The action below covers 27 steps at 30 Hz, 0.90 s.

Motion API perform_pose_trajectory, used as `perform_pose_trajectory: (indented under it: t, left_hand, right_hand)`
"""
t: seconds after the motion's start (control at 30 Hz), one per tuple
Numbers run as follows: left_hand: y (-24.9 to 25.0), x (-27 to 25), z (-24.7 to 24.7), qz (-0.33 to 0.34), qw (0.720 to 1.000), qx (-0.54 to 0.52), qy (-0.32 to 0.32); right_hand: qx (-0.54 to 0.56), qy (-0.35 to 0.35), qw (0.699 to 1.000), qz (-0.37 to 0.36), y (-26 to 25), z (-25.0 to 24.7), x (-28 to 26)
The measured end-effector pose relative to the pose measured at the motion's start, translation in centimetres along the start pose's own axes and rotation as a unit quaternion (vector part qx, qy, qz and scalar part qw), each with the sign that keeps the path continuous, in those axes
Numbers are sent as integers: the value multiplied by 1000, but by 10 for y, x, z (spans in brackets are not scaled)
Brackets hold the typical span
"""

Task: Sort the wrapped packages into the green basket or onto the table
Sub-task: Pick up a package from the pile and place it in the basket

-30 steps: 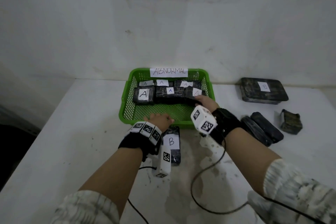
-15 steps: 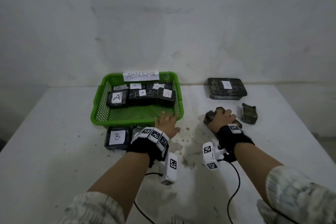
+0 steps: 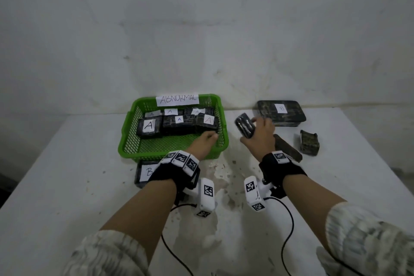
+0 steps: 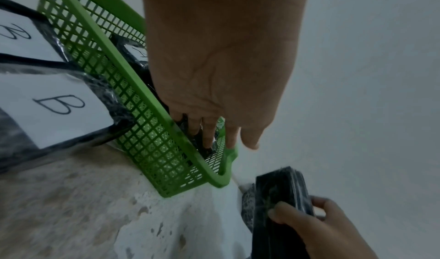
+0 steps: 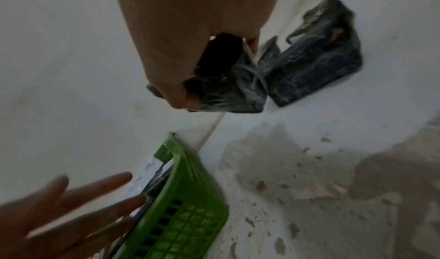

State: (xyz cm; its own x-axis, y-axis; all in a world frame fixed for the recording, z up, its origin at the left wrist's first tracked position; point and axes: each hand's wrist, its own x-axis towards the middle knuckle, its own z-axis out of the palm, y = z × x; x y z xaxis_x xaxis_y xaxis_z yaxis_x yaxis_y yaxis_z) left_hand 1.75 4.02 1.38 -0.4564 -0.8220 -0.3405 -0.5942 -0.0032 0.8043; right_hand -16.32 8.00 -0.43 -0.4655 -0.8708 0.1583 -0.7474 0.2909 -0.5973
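A bare, pale wall (image 3: 201, 29) is seen, dimly lit. Against it a stained white table (image 3: 67, 186) is set.

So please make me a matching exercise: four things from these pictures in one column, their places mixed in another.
1. left hand
2. right hand
3. big package marked B
4. paper sign

a. on the basket's far wall
b. over the green basket, fingers straight
c. flat at the table's far right
d. gripping a dark package

Pairs: 1-b, 2-d, 3-c, 4-a

A bare sorting station: a stained white table (image 3: 67, 186) against a plain white wall (image 3: 201, 29), with a labelled green basket (image 3: 130, 141).
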Motion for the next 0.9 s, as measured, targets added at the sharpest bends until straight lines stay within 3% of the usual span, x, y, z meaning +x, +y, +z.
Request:
perform_pose_trajectory:
  t: [0.1,0.2,0.27,0.33,0.43,0.5,0.57,0.73,0.8,0.9]
  left_hand:
    - [9,0,-12,-1,991,-131,7]
    - [14,-3,-18,-20,954,-300,2]
    - [13,-4,-25,-18,943,-331,29]
    - [6,-1,-35,-17,952,-296,82]
    - [-6,-2,-50,-3,958,-271,89]
    - [-11,-8,-57,6,957,-281,77]
    - [-14,-15,-62,11,955,-289,63]
    - [-19,-25,-69,25,943,-327,51]
    - [-21,-25,-71,21,939,-339,64]
    - [-26,-24,-71,19,940,-329,86]
  right_hand:
    - [8,-37,990,-134,-21,9,-5]
    - [0,-51,979,-200,-39,20,-17]
    - [29,-74,973,-217,-50,24,-23]
    - [65,-115,965,-228,-58,26,-26]
    - [254,-161,946,-126,-73,22,-26]
    - [342,-128,930,-46,-82,19,-22]
    - [356,-123,926,-2,-89,17,-18]
    - [403,-295,864,72,-95,34,-21]
    - [452,-287,838,103,-100,40,-27]
    - [483,-252,829,125,-107,41,-34]
